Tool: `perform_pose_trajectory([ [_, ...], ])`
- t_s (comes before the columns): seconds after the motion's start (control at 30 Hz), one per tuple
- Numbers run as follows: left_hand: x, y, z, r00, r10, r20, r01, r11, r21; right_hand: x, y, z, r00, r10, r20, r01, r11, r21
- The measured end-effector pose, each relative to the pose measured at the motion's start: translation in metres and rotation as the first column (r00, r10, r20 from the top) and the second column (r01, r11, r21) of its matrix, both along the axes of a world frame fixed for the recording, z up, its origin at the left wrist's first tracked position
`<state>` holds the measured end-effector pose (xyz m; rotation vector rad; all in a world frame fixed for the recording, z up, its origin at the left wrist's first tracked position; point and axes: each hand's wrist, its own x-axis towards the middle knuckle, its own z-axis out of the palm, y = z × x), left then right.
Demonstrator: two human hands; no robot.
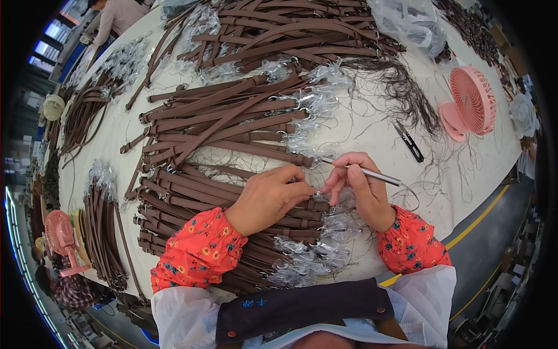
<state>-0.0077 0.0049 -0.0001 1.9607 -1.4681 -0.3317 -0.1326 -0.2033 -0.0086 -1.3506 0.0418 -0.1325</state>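
My left hand point(270, 195) lies over a row of brown straps point(192, 189). Its thumb and forefinger pinch together at the end of one strap, where clear plastic wrap begins; the exact grip is partly hidden. Opposite it, my right hand point(366, 189) holds a slim silver pen-shaped tool point(378, 175) with a thin cord at its rear. The tool's fine tip points left, close to the end of a strap point(279, 152) just above. Metal clasps wrapped in clear plastic point(308, 262) line the straps' right ends.
Black-handled snips point(408, 141) lie right of my hands, near a heap of dark thread ends point(401, 87). A pink fan point(471, 102) stands beyond, another pink fan point(63, 238) at the left edge. More straps point(290, 32) pile up at the far side. A person point(116, 20) works far left.
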Motion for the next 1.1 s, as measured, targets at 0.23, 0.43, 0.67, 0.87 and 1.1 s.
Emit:
perform_pose_trajectory([
  [0.23,0.008,0.001,-0.010,0.949,0.005,-0.315,-0.028,0.997,-0.070,-0.004,-0.004,-0.001,0.991,0.110,-0.080,-0.108,0.994,0.024],
  [0.43,0.013,0.005,-0.001,0.912,0.047,-0.408,-0.079,0.995,-0.062,-0.004,-0.001,0.006,0.949,0.221,-0.223,-0.233,0.972,-0.028],
  [0.67,0.015,0.007,-0.002,0.898,0.058,-0.436,-0.083,0.996,-0.037,0.000,0.000,0.010,0.937,0.270,-0.222,-0.304,0.942,-0.139],
  [0.87,0.016,0.008,-0.003,0.912,0.035,-0.409,-0.058,0.997,-0.044,0.000,0.001,0.011,0.938,0.264,-0.224,-0.306,0.936,-0.177],
  [1.1,0.018,0.009,-0.002,0.902,0.042,-0.429,-0.045,0.999,0.004,0.000,0.002,0.009,0.943,0.251,-0.218,-0.287,0.945,-0.156],
])
